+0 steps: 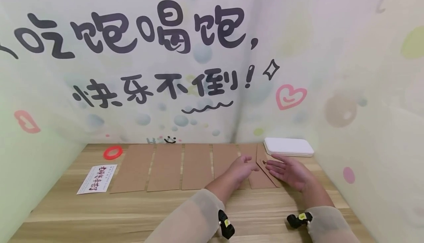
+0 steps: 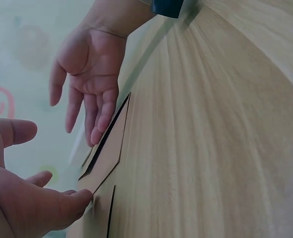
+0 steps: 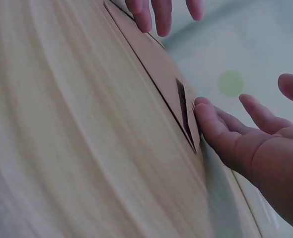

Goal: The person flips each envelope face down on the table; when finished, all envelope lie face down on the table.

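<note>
A brown kraft paper piece (image 1: 256,179) lies at the right end of a row on the table. Along its right side a narrow flap-like strip (image 1: 269,172) stands slightly raised, with a dark gap beneath it in the right wrist view. My right hand (image 1: 291,173) is beside this strip, palm turned inward, its extended fingertips right at the outer edge (image 3: 195,126). Over the left part of the same piece is my left hand (image 1: 241,168), fingers loosely bent and thumb apart, with a fingertip close to the paper in the left wrist view. Neither hand grips anything.
Several more brown paper pieces (image 1: 163,167) lie side by side to the left. Beyond them are a red ring (image 1: 113,152) and a white printed card (image 1: 97,179). A white flat case (image 1: 289,147) sits at the back right, against the printed wall (image 1: 212,125).
</note>
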The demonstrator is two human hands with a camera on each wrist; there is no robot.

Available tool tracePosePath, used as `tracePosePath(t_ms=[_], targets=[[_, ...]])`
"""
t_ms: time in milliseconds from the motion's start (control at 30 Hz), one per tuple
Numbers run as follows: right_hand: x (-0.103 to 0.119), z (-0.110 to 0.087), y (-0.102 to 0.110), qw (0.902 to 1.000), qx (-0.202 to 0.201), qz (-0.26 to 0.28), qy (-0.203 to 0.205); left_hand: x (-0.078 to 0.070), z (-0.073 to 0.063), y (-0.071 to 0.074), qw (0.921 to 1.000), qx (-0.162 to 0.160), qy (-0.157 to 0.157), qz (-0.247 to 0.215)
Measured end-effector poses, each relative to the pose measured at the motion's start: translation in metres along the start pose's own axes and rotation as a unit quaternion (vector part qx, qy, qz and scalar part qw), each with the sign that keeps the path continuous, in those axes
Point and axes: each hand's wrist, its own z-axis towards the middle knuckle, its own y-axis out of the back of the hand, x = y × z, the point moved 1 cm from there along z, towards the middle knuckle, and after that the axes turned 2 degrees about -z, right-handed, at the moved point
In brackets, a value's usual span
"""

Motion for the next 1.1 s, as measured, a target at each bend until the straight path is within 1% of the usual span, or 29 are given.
tracePosePath(t_ms=[33,133,233,267,400,467,533,633,733,800,900,967,1100], targets=[[0.001,0.000,-0.001,0.9999,0.003,-0.012,0.004,0.000,-0.001,0.000,1.0000,0.000,0.002,0.004],[0.005,-0.002,-0.005,0.9981,-0.014,-0.059,0.011,-0.002,-0.004,0.000,0.9999,0.004,0.001,0.011],[0.008,-0.005,-0.007,0.9934,-0.027,-0.111,0.013,-0.002,-0.004,0.001,0.9998,0.005,-0.004,0.018],[0.009,-0.005,-0.008,0.9918,-0.026,-0.124,0.011,-0.001,-0.004,0.001,0.9997,0.007,-0.007,0.022],[0.008,-0.003,-0.011,0.9880,-0.025,-0.152,0.009,0.001,-0.002,0.003,0.9984,0.004,-0.016,0.054],[0.007,-0.002,-0.011,0.9884,-0.026,-0.149,0.012,0.001,-0.002,0.005,0.9976,0.004,-0.020,0.066],[0.005,-0.001,-0.009,0.9901,-0.033,-0.136,0.016,0.001,-0.002,0.006,0.9974,0.010,-0.023,0.067],[0.003,-0.002,-0.005,0.9940,-0.045,-0.098,0.019,0.003,-0.002,0.005,0.9978,0.025,-0.022,0.057],[0.004,-0.002,-0.002,0.9965,-0.043,-0.064,0.033,0.006,-0.002,0.002,0.9977,0.035,-0.026,0.052],[0.005,-0.003,-0.002,0.9968,-0.033,-0.056,0.048,0.007,-0.002,0.000,0.9975,0.039,-0.031,0.051],[0.006,-0.004,-0.005,0.9958,-0.013,-0.066,0.063,0.007,-0.004,-0.004,0.9973,0.049,-0.035,0.043],[0.007,-0.005,-0.008,0.9950,0.004,-0.076,0.065,0.007,-0.005,-0.006,0.9973,0.057,-0.033,0.034],[0.011,-0.006,-0.017,0.9948,0.028,-0.073,0.065,0.005,-0.006,-0.008,0.9969,0.065,-0.035,0.027]])
